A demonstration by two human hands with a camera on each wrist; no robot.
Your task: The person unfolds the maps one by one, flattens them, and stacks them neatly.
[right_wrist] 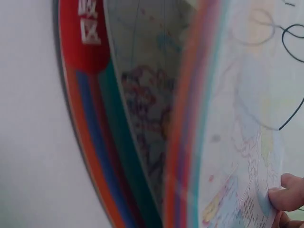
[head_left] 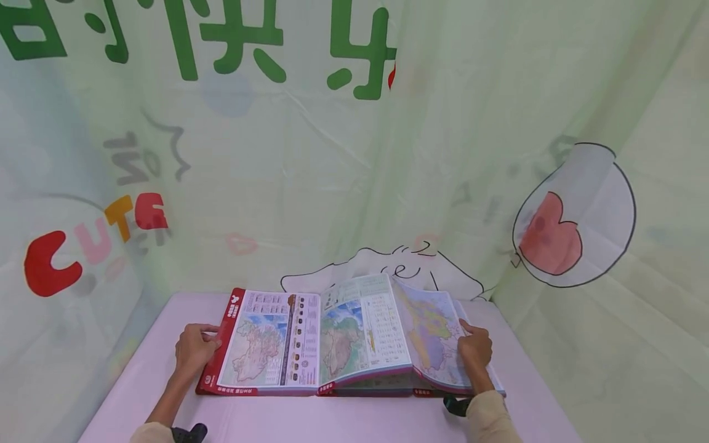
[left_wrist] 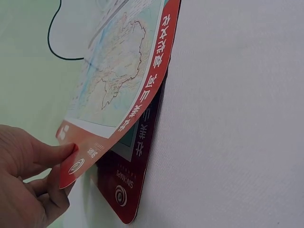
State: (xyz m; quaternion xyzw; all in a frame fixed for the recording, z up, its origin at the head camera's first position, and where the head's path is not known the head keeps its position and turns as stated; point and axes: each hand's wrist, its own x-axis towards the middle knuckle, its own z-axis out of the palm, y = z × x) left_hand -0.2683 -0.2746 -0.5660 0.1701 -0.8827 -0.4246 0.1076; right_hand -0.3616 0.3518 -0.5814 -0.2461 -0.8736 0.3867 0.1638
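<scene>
A laminated folding map (head_left: 257,351) with red borders and white lettering lies partly unfolded on the table, its panels side by side. The middle panel (head_left: 338,338) bulges upward along a crease. My left hand (head_left: 195,346) is at the map's left edge. In the left wrist view its thumb and fingers pinch the red corner (left_wrist: 80,161) of an upper sheet, raised off a lower sheet (left_wrist: 121,185). At the far right, my right hand (head_left: 475,349) grips the edge of a lifted, colourful map panel (head_left: 434,335). Its thumb (right_wrist: 287,195) presses on that panel's face.
The pale pink table (head_left: 277,418) extends in front of the map. Behind and at both sides hangs a light green printed curtain (head_left: 332,184) with lettering and a balloon drawing (head_left: 576,215). Dark wrist bands (head_left: 190,432) sit on both wrists.
</scene>
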